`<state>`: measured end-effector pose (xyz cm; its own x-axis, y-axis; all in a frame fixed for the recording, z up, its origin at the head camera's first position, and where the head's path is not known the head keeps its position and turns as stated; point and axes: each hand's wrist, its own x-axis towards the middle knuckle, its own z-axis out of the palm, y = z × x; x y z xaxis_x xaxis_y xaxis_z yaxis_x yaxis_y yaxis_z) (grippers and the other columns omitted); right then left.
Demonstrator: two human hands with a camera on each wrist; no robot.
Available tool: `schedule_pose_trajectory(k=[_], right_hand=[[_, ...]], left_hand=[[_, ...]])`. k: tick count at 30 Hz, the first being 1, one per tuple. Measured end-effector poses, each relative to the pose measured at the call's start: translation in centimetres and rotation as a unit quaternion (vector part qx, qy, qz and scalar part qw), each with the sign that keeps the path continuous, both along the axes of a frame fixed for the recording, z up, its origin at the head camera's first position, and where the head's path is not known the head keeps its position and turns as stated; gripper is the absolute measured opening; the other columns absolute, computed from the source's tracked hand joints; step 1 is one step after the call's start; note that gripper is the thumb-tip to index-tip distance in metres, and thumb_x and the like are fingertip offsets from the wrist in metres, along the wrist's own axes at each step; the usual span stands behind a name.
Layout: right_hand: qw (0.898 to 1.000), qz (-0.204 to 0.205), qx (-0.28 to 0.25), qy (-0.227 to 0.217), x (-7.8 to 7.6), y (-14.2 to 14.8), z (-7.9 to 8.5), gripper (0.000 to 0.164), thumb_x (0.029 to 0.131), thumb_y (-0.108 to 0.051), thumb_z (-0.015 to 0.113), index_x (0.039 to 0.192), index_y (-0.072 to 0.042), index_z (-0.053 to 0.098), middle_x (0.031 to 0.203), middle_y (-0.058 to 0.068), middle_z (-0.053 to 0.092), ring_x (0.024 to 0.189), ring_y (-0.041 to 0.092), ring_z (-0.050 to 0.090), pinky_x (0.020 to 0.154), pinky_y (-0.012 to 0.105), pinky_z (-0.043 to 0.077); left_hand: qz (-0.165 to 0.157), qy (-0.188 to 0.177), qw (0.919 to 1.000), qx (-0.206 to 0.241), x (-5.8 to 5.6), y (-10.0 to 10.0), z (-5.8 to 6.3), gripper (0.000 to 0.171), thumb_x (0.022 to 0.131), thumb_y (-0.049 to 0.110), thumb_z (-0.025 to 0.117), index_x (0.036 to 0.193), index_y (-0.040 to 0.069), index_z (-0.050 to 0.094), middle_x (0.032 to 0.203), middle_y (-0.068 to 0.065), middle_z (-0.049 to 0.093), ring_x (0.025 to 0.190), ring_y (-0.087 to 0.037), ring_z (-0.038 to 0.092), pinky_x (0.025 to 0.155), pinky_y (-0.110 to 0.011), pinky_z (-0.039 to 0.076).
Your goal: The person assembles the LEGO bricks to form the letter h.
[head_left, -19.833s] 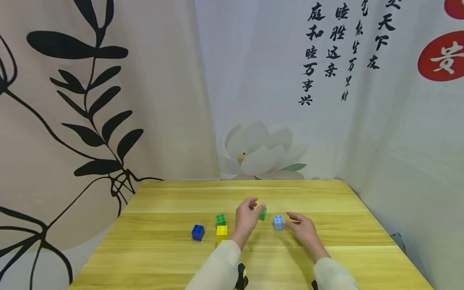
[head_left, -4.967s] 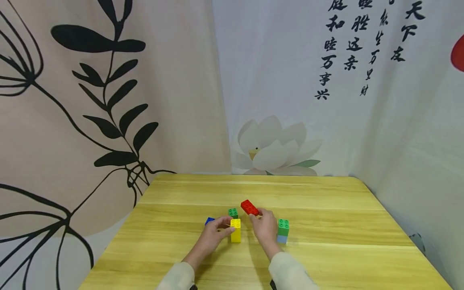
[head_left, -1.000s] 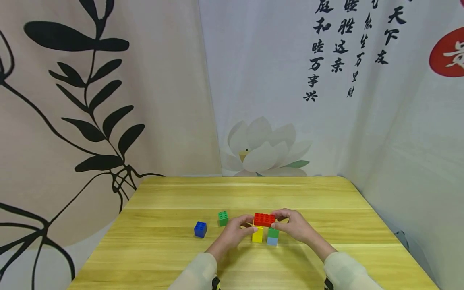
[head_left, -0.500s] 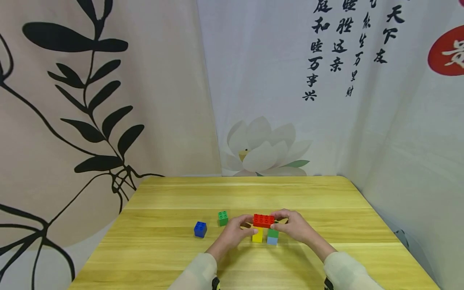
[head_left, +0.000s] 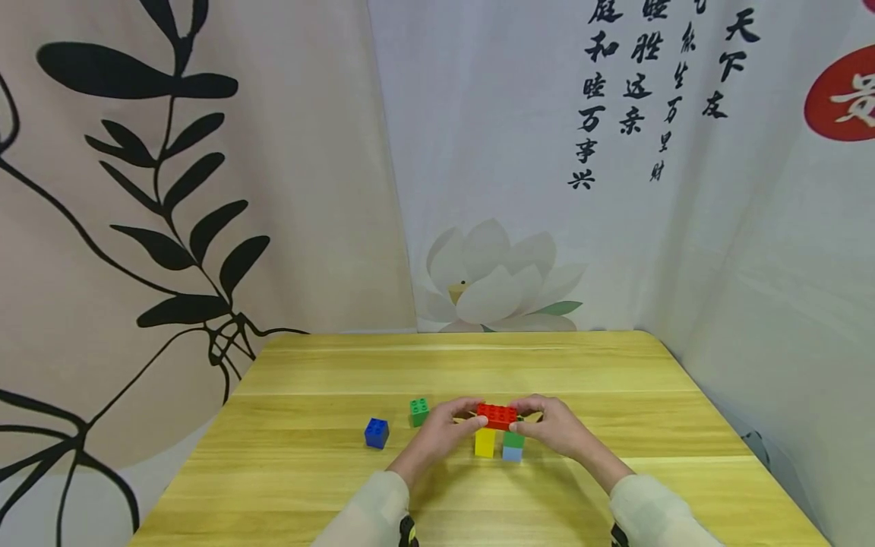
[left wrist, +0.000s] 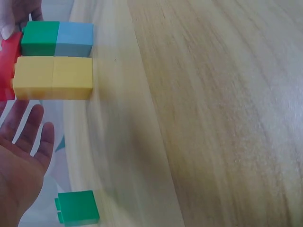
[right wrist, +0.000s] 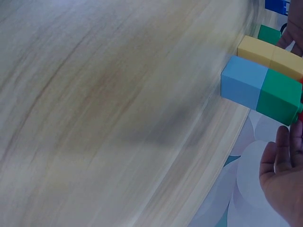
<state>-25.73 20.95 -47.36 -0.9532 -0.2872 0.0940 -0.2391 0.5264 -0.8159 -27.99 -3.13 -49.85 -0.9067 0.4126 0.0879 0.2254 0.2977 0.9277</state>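
Observation:
A red toy brick [head_left: 497, 416] spans two short towers side by side. The left tower is two yellow bricks [head_left: 484, 443]; the right one is a green brick [head_left: 514, 440] over a light blue brick [head_left: 512, 453]. My left hand [head_left: 440, 433] pinches the red brick's left end, and my right hand [head_left: 555, 425] pinches its right end. In the left wrist view, studs of the yellow bricks [left wrist: 53, 78] meet the red brick [left wrist: 8, 71]. The right wrist view shows the red brick only as a sliver by the green brick [right wrist: 280, 97].
On the wooden table [head_left: 307, 486], a loose green brick [head_left: 419, 412] stands left of my left hand. A blue brick [head_left: 377, 433] lies further left. A printed curtain [head_left: 328, 190] hangs behind the table's far edge.
Green was put on light blue between the first two frames. My right hand then brought the red brick over the towers. In the last half second my left fingers rose from the yellow bricks onto red.

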Motion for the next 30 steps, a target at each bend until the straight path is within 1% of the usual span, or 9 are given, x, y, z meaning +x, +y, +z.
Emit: schedule_pose_trajectory(k=[4, 8, 11, 13, 17, 21, 25, 30], right_hand=[[1.000, 0.001, 0.003, 0.004, 0.00, -0.05, -0.07, 0.034, 0.089, -0.025, 0.076, 0.116, -0.006, 0.070, 0.107, 0.005, 0.065, 0.096, 0.025, 0.057, 0.074, 0.036, 0.050], [1.000, -0.001, 0.000, 0.005, 0.08, -0.05, -0.15, 0.034, 0.089, -0.025, 0.076, 0.117, -0.006, 0.070, 0.108, 0.004, 0.065, 0.097, 0.022, 0.057, 0.075, 0.036, 0.050], [1.000, -0.001, -0.004, 0.006, 0.14, 0.00, -0.27, 0.034, 0.089, -0.025, 0.076, 0.118, -0.007, 0.070, 0.109, 0.004, 0.066, 0.098, 0.022, 0.057, 0.076, 0.036, 0.050], [1.000, 0.001, -0.005, 0.007, 0.16, 0.04, -0.34, 0.034, 0.090, -0.025, 0.075, 0.118, -0.007, 0.070, 0.110, 0.003, 0.066, 0.099, 0.022, 0.057, 0.076, 0.036, 0.050], [1.000, 0.005, -0.004, 0.009, 0.23, 0.11, -0.28, 0.033, 0.090, -0.026, 0.074, 0.118, -0.008, 0.070, 0.111, 0.002, 0.066, 0.101, 0.022, 0.056, 0.077, 0.036, 0.049], [1.000, 0.010, 0.000, 0.012, 0.30, 0.16, -0.14, 0.033, 0.091, -0.027, 0.074, 0.118, -0.008, 0.071, 0.112, 0.002, 0.066, 0.102, 0.023, 0.056, 0.076, 0.036, 0.048], [1.000, 0.011, 0.001, 0.010, 0.31, 0.22, -0.26, 0.033, 0.092, -0.027, 0.073, 0.119, -0.009, 0.071, 0.113, 0.002, 0.066, 0.103, 0.023, 0.056, 0.076, 0.036, 0.047], [1.000, 0.005, 0.003, 0.011, 0.34, 0.30, -0.54, 0.035, 0.091, -0.028, 0.073, 0.120, -0.009, 0.071, 0.113, 0.002, 0.066, 0.102, 0.022, 0.056, 0.075, 0.034, 0.047]], left_hand=[[-0.001, 0.002, 1.0000, -0.004, -0.05, 0.00, 0.03, 0.043, 0.096, 0.034, 0.066, 0.132, 0.011, 0.064, 0.111, 0.003, 0.068, 0.105, -0.022, 0.057, 0.088, -0.043, 0.051], [0.001, -0.004, 1.0000, -0.007, 0.02, 0.02, 0.04, 0.041, 0.095, 0.035, 0.067, 0.131, 0.015, 0.065, 0.111, 0.003, 0.068, 0.105, -0.023, 0.057, 0.089, -0.044, 0.051], [0.001, -0.005, 1.0000, -0.008, 0.05, -0.01, 0.03, 0.040, 0.094, 0.035, 0.068, 0.129, 0.016, 0.066, 0.109, 0.003, 0.067, 0.104, -0.022, 0.057, 0.087, -0.043, 0.052], [-0.001, -0.003, 1.0000, -0.008, 0.01, -0.02, -0.05, 0.041, 0.094, 0.035, 0.068, 0.130, 0.015, 0.066, 0.109, 0.003, 0.067, 0.102, -0.022, 0.058, 0.086, -0.041, 0.052], [0.000, -0.002, 0.9998, -0.018, -0.09, -0.03, -0.15, 0.042, 0.094, 0.038, 0.068, 0.129, 0.016, 0.066, 0.107, 0.006, 0.067, 0.101, -0.019, 0.058, 0.084, -0.038, 0.052], [0.001, 0.000, 0.9998, -0.022, -0.17, -0.04, -0.18, 0.038, 0.094, 0.039, 0.068, 0.127, 0.020, 0.068, 0.106, 0.008, 0.067, 0.101, -0.018, 0.058, 0.084, -0.037, 0.052], [-0.003, -0.006, 0.9999, -0.015, -0.18, -0.02, -0.14, 0.034, 0.094, 0.038, 0.068, 0.124, 0.022, 0.069, 0.105, 0.008, 0.067, 0.101, -0.018, 0.057, 0.085, -0.038, 0.052], [-0.006, -0.010, 0.9998, -0.017, -0.08, 0.04, -0.08, 0.031, 0.094, 0.038, 0.068, 0.121, 0.022, 0.070, 0.105, 0.007, 0.066, 0.100, -0.020, 0.057, 0.085, -0.039, 0.051]])
